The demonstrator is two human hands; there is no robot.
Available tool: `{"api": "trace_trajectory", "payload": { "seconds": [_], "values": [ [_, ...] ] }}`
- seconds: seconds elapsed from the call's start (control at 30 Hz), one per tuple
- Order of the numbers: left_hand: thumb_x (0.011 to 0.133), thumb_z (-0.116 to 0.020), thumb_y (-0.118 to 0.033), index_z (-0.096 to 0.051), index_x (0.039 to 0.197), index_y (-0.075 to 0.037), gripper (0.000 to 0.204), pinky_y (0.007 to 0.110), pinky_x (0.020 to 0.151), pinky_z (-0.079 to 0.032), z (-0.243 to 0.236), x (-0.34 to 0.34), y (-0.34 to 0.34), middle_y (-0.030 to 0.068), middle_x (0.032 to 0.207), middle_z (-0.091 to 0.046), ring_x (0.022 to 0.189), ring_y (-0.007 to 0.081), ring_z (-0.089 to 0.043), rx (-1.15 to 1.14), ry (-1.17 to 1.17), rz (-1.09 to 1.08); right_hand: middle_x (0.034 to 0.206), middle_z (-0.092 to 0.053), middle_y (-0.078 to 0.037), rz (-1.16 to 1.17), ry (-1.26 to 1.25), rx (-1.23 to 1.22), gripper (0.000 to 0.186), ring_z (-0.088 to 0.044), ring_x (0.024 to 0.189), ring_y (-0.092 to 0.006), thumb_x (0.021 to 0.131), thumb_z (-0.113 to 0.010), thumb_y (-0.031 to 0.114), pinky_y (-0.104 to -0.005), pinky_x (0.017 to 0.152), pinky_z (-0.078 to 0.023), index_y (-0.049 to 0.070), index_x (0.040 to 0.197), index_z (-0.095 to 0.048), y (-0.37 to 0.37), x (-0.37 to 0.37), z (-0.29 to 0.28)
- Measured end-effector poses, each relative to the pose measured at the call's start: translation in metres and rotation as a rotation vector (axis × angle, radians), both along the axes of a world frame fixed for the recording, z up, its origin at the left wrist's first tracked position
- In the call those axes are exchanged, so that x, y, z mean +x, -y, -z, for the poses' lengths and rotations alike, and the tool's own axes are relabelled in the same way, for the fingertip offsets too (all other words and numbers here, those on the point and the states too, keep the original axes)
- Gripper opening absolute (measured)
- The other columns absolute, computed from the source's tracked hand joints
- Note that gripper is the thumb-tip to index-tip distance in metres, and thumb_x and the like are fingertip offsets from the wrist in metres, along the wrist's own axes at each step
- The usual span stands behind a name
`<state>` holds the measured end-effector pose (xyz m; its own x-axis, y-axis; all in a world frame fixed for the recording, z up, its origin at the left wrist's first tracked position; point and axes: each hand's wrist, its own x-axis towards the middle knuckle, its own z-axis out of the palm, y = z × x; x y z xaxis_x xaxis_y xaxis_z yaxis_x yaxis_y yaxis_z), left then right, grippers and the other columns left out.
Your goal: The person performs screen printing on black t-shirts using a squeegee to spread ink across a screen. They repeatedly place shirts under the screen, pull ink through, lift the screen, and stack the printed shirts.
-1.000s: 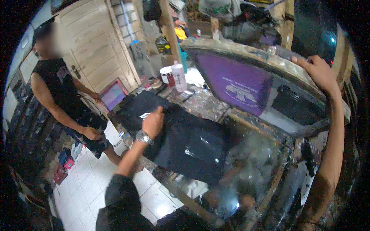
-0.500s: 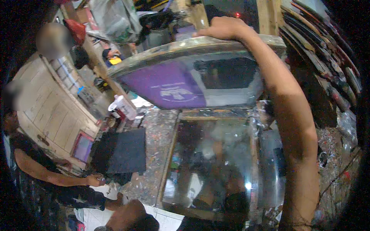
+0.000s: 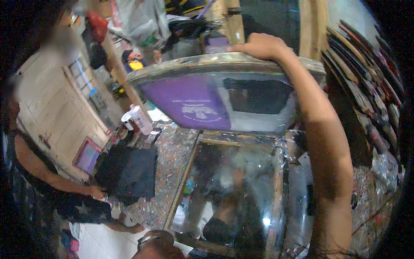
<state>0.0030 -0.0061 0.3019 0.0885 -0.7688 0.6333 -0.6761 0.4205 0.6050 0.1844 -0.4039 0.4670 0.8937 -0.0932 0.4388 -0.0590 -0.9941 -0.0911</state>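
My right hand [image 3: 265, 46] is closed over the top edge of a wooden-framed printing screen [image 3: 254, 121], which stands tilted up. Its mesh has a purple part with a pale emblem and a grey part with a dark patch. Below and nearer lies a glass-topped printing bed [image 3: 241, 194] in a worn wooden frame, with reflections on the glass. At the lower edge my left hand [image 3: 159, 251] shows only in part, beside a metallic band at the wrist; its fingers are hidden. Left of the glass, a stack of black cloth pieces [image 3: 131, 172] rests on the paint-spattered table [image 3: 174, 151].
At the left a co-worker's hand [image 3: 97, 192] is near the black cloth. Plastic bottles [image 3: 140, 118] stand at the table's far left. Behind them is a pale wooden door [image 3: 56, 116]. Several stored frames [image 3: 362, 73] lean in a row at the far right.
The scene sits lower in view as my head shifts. My right hand keeps its hold on the raised screen. My left hand has dropped toward the lower edge. The co-worker's hand has drawn slightly leftward.
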Motion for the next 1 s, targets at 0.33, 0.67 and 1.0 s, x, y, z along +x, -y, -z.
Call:
{"api": "trace_trajectory", "payload": {
  "seconds": [0.33, 0.67, 1.0],
  "values": [
    [0.098, -0.06, -0.017, -0.062, 0.104, -0.004, 0.015, 0.05, 0.076, -0.054, 0.268, 0.043, -0.019, 0.0181, 0.105, -0.062, 0.092, 0.0412, -0.066, 0.295, -0.054, -0.799, 0.112, -0.067, -0.027, 0.089, -0.031, 0.052, 0.086, -0.064, 0.104, -0.0344, 0.089, -0.059, 0.071, -0.043, 0.092, -0.048, -0.009, 0.118, -0.068, 0.075, -0.002, -0.007],
    [0.095, -0.065, -0.045, -0.059, 0.129, 0.001, 0.057, 0.059, 0.102, -0.046, 0.317, 0.232, -0.182, 0.0216, 0.139, -0.058, 0.129, 0.0406, -0.055, 0.85, 0.159, -1.911, 0.117, -0.067, -0.03, 0.06, -0.035, -0.003, 0.081, -0.065, 0.109, -0.0394, 0.092, -0.057, 0.066, -0.0453, 0.096, -0.047, -0.009, 0.122, -0.066, 0.072, 0.019, -0.006],
    [0.1, -0.058, -0.052, -0.044, 0.157, -0.02, 0.067, 0.065, 0.118, -0.029, 0.267, 0.038, 0.066, 0.0197, 0.165, -0.033, 0.15, 0.0461, -0.032, 0.746, 0.411, -0.536, 0.145, -0.054, -0.026, 0.017, -0.178, 0.067, 0.081, -0.055, 0.131, -0.0375, 0.098, -0.042, 0.073, -0.0564, 0.116, -0.034, 0.005, 0.134, -0.066, 0.045, -0.051, 0.001]
  ]
}}
